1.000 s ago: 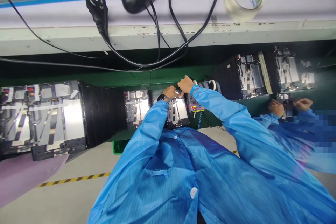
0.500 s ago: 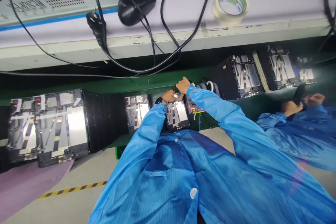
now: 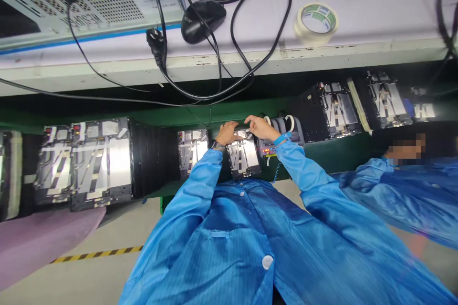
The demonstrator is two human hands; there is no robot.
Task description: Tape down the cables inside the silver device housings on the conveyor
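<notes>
An opened tablet-like electronic unit (image 3: 243, 155), with silvery battery panels and dark ribbon strips, lies just in front of my body. My left hand (image 3: 226, 134) is at its upper left corner, fingers stretched and thumb apart, with no held thing visible. At its upper right edge is my right hand (image 3: 263, 128), index finger pointing left and thumb apart from it; anything tiny between the fingertips is too small to make out. A grey tape dispenser (image 3: 297, 137) with a red lit display stands beside my right wrist. A similar unit (image 3: 193, 152) lies left of my left hand.
Stacks of similar units stand at the left (image 3: 102, 162) and right (image 3: 341, 114). Above, a white shelf (image 3: 250, 64) carries a black mouse (image 3: 202, 21), a tape roll (image 3: 317, 24) and a metal computer case (image 3: 103, 2). Black cables hang over its edge. A co-worker's blue sleeve (image 3: 372, 174) is at right.
My right hand has moved right and towards me, away from my left hand, and its fingers have loosened. My left fingers have lifted and spread. The view has shifted slightly left.
</notes>
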